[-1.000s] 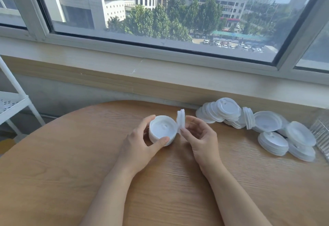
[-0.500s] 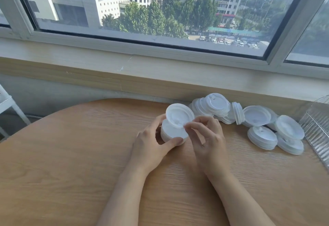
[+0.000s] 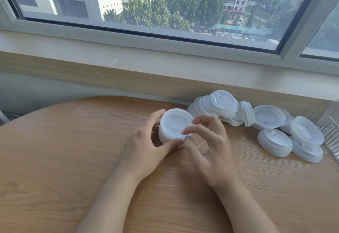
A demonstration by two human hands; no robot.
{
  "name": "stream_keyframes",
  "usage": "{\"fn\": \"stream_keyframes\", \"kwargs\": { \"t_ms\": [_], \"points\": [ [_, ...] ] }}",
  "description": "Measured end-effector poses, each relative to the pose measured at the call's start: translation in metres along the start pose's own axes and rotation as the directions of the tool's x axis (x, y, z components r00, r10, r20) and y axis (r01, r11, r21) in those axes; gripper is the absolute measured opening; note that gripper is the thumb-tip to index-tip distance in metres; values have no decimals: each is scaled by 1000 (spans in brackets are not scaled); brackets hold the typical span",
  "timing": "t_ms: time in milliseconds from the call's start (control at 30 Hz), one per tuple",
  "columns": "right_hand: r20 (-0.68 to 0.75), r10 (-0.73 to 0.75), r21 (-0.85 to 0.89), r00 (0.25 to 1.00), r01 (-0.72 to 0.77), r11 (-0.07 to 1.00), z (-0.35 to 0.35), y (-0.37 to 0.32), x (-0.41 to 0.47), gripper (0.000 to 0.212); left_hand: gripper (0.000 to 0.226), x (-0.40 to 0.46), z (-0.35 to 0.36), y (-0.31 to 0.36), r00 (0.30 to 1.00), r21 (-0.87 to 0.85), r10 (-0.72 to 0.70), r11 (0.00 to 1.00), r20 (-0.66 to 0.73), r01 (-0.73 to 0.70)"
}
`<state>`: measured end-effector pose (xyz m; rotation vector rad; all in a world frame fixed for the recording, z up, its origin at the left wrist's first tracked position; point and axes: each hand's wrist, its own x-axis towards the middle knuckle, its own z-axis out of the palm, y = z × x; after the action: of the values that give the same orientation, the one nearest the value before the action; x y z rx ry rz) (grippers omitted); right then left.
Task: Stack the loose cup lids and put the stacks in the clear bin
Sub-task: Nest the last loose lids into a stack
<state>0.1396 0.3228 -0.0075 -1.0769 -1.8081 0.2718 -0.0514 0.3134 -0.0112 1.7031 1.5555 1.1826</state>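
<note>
Left hand [image 3: 145,146] grips a short stack of lids [image 3: 174,127] on the table [image 3: 55,159] — thumb and fingers round its sides. Right hand [image 3: 209,144] hovers over the top, fingers loosely spread, holding nothing. Stacking is under way; next, fetch from the loose lids [image 3: 271,120] near the clear bin [image 3: 330,128].

Both bare forearms reach in from the near edge of the tabletop. The left hand [image 3: 146,146] curls thumb and fingers around the stack of lids [image 3: 174,126]. The right hand [image 3: 211,150] hovers beside it, fingers loosely bent, fingertips at the stack's rim.
</note>
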Motion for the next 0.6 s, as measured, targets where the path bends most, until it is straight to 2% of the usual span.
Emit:
{"fn": "stream_keyframes", "kwargs": {
  "t_ms": [100,200,367,600],
  "points": [
    [-32,98,-4,995,-98,995,0,1,3,31,96,0,1,0,1000,16,2,1000,7,-2],
    [12,189,-42,982,-189,981,5,4,5,46,95,-1,1,0,1000,22,15,1000,11,-16],
    [65,209,-72,976,-205,976,8,9,4,50,84,2,1,-3,1000,27,29,999,5,-29],
    [111,218,-107,970,-206,973,11,11,3,58,92,2,2,-9,1000,46,19,999,22,-20]
  ]
}}
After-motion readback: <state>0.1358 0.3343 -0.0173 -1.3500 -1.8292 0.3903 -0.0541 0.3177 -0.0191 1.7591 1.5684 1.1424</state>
